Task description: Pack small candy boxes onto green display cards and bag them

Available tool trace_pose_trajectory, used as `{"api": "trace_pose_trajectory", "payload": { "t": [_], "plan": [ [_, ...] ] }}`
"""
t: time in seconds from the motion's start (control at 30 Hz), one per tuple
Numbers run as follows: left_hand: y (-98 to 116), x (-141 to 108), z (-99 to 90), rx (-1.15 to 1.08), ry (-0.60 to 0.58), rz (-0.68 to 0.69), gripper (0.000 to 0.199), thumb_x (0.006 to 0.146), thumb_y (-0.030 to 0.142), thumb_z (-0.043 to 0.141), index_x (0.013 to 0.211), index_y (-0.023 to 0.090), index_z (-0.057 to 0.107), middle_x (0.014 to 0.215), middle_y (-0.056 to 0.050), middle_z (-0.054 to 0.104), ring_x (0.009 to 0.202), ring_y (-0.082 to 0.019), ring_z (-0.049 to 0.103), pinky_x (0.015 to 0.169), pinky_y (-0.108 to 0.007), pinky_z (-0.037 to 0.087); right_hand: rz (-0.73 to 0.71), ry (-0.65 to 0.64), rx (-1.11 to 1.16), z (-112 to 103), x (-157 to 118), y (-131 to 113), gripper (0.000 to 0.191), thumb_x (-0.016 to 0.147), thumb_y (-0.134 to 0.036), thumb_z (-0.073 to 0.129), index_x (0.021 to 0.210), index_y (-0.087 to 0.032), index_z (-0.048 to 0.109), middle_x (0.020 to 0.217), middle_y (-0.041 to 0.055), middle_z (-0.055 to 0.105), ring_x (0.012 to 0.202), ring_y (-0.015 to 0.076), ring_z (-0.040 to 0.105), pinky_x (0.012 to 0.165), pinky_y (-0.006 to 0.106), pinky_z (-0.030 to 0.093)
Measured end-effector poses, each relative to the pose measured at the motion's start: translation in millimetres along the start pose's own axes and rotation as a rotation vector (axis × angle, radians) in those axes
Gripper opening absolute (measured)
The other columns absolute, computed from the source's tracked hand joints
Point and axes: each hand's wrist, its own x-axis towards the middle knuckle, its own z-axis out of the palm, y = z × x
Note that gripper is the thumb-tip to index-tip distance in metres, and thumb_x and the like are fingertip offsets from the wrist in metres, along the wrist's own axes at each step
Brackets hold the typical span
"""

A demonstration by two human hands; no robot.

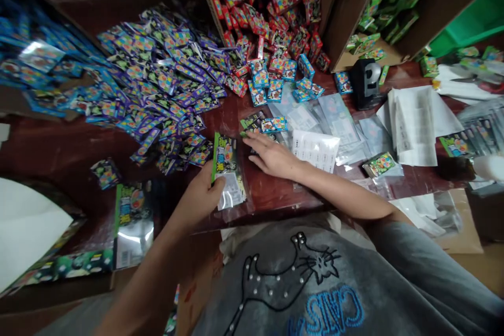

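Note:
My left hand (202, 189) pinches a printed plastic bag (227, 160), with a green top strip and a clear lower window, by its left edge. A pale slip shows through the window. Beside it, my right hand (273, 157) is open, palm down and fingers stretched out. Its fingertips are at the near edge of a dark packet with a green edge (252, 123); I cannot tell whether they press on it. A small blue box (274, 124) lies right beside that packet. Under the right forearm is a white sheet of printed labels (316, 148).
Purple packets (165, 73) form a big heap at the left. Red boxes (275, 26) spill from a carton behind, with several blue boxes (260, 73) in front. A black tape dispenser (366, 84) stands at right, near papers (411, 126). Another printed bag (134, 226) lies at lower left.

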Motion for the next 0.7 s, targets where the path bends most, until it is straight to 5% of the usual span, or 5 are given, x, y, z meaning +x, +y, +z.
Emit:
{"api": "trace_pose_trajectory", "payload": {
  "t": [0.1, 0.27, 0.47, 0.6, 0.7],
  "plan": [
    [2.8, -27.6, -12.1, -0.056, -0.069, 0.044, 0.060, 0.095, 0.047, 0.062, 0.146, 0.015, 0.062, 0.125, -0.012, 0.078, 0.109, -0.028, 0.073, 0.098, -0.041, 0.059, -0.096, -0.020, 0.002, -0.8, 29.6, -9.7, 0.049, 0.109, -0.025, 0.062, 0.156, -0.010, 0.056, 0.164, 0.0211, 0.057, 0.157, 0.0289, 0.051, 0.134, 0.052, 0.041],
    [6.1, -51.4, -8.4, -0.186, -0.054, 0.013, 0.058, 0.097, 0.048, 0.062, 0.145, 0.015, 0.063, 0.128, -0.011, 0.077, 0.111, -0.028, 0.074, 0.097, -0.039, 0.060, -0.195, -0.163, 0.082, -9.0, 48.0, -39.5, 0.033, 0.107, -0.026, 0.068, 0.138, -0.014, 0.065, 0.129, 0.0135, 0.075, 0.124, 0.0254, 0.069, 0.113, 0.044, 0.055],
    [6.1, -49.4, 2.6, -0.256, -0.143, -0.023, 0.056, 0.095, 0.050, 0.066, 0.140, 0.017, 0.067, 0.121, -0.009, 0.080, 0.100, -0.025, 0.075, 0.086, -0.035, 0.061, -0.059, -0.230, -0.011, -43.0, 41.5, -52.5, 0.041, 0.093, -0.033, 0.088, 0.125, -0.016, 0.068, 0.125, 0.0116, 0.072, 0.115, 0.0241, 0.068, 0.097, 0.035, 0.052],
    [15.9, -40.2, 16.1, -0.347, -0.238, -0.022, 0.054, 0.091, 0.054, 0.073, 0.129, 0.017, 0.071, 0.110, -0.009, 0.081, 0.094, -0.024, 0.075, 0.082, -0.033, 0.061, 0.024, -0.477, -0.123, -71.7, 35.6, -60.0, 0.019, 0.101, -0.035, 0.078, 0.095, -0.017, 0.073, 0.087, 0.0023, 0.073, 0.080, 0.0167, 0.064, 0.074, 0.031, 0.040],
    [30.2, -29.2, 27.0, -0.405, -0.360, 0.003, 0.058, 0.077, 0.050, 0.089, 0.122, 0.018, 0.073, 0.107, -0.008, 0.082, 0.094, -0.023, 0.076, 0.084, -0.034, 0.062, -0.079, -0.715, -0.005, -91.8, 30.0, -55.9, 0.013, 0.102, -0.028, 0.074, 0.093, -0.019, 0.076, 0.086, -0.0002, 0.076, 0.078, 0.0137, 0.065, 0.081, 0.032, 0.044]
  ]
}}
